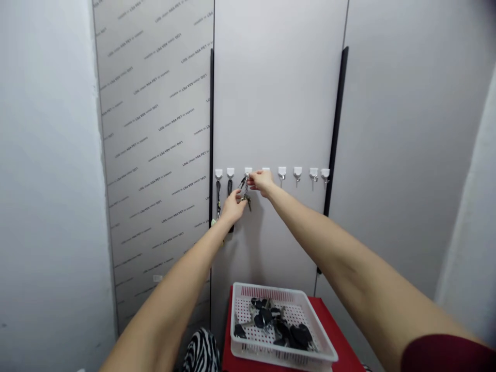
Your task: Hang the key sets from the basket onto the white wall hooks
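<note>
Both arms reach up to a row of small white hooks (297, 172) stuck on a grey cabinet door (277, 93). My right hand (262, 182) pinches the ring of a bunch of keys (245, 192) right at the third hook (248, 171) from the left. Just below, my left hand (233, 205) closes its fingers around the hanging keys. The two leftmost hooks each carry a dark key tag or strap (218, 196). The hooks to the right of my hands hang bare.
A white perforated basket (324, 349) holding several dark keys and fobs (277, 324) sits on a red surface (336, 330) below the hooks. A film-covered panel (155, 134) stands at left, and black vertical handles (336, 129) run along the doors. Zebra-striped fabric (201, 354) shows at the bottom.
</note>
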`<state>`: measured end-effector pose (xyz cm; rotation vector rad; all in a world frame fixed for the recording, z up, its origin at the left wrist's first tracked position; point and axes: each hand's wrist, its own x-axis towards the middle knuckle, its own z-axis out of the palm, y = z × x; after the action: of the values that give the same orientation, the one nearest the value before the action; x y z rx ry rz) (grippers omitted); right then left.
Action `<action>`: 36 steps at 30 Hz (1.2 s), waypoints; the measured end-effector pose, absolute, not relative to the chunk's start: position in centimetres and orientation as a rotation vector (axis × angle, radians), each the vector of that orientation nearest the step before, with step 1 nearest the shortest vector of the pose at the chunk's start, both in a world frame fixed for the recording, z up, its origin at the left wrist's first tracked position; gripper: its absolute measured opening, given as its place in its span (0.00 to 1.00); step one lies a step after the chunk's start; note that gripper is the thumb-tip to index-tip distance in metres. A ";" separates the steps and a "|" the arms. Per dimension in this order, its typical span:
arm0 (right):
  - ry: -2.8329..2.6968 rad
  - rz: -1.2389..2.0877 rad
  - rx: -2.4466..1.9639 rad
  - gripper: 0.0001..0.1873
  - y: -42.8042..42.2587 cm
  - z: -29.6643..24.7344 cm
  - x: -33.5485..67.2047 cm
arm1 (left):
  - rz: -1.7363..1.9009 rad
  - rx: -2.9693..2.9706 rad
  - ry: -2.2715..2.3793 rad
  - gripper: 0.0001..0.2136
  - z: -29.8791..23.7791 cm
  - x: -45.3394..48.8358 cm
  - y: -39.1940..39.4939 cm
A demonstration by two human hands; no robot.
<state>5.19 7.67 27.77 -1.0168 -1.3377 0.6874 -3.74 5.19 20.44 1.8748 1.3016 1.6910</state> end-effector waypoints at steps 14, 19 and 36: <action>-1.295 0.692 -1.012 0.05 10.2 25.6 5.8 | 1.482 1.885 1.196 0.24 17.2 -1.5 9.0; -1.397 0.625 -1.035 0.05 9.5 24.1 8.1 | 1.447 1.899 1.323 0.19 14.8 -1.2 8.3; -2.460 0.571 -1.496 0.14 1.3 -0.2 14.4 | 0.271 2.511 1.513 0.16 -0.5 -0.7 -0.4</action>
<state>14.44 1.27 -0.22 -1.4965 -2.4604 0.5713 -0.65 -0.38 -0.47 2.5111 1.5133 0.2709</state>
